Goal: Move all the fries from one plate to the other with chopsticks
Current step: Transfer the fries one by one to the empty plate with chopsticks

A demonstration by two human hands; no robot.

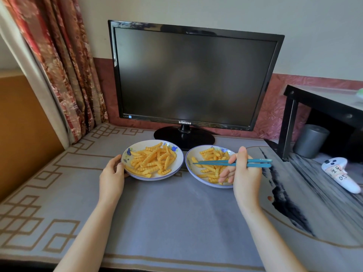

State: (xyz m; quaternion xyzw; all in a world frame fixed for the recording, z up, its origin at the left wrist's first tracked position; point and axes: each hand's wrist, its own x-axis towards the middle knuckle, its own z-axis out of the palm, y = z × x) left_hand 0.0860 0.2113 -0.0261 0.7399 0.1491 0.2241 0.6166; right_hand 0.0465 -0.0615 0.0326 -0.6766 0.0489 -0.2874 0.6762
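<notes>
Head view: crinkle-cut orange fries (152, 160) lie in two white plates side by side, nearly touching. A fuller heap fills the left plate (141, 146); a thinner scatter lies in the right plate (194, 152). My right hand (245, 173) pinches blue chopsticks (214, 162), tips close together over that plate's left part; whether they grip a fry, I cannot tell. My left hand (112, 173) clasps the left plate's near-left rim. Both plates sit on a grey mat (167, 213), just before a dark monitor (192, 75). Curtain (64, 65) to the left; black shelf (290, 118) and white controller (340, 176) to the right. The mat stretches from plates to near edge.
</notes>
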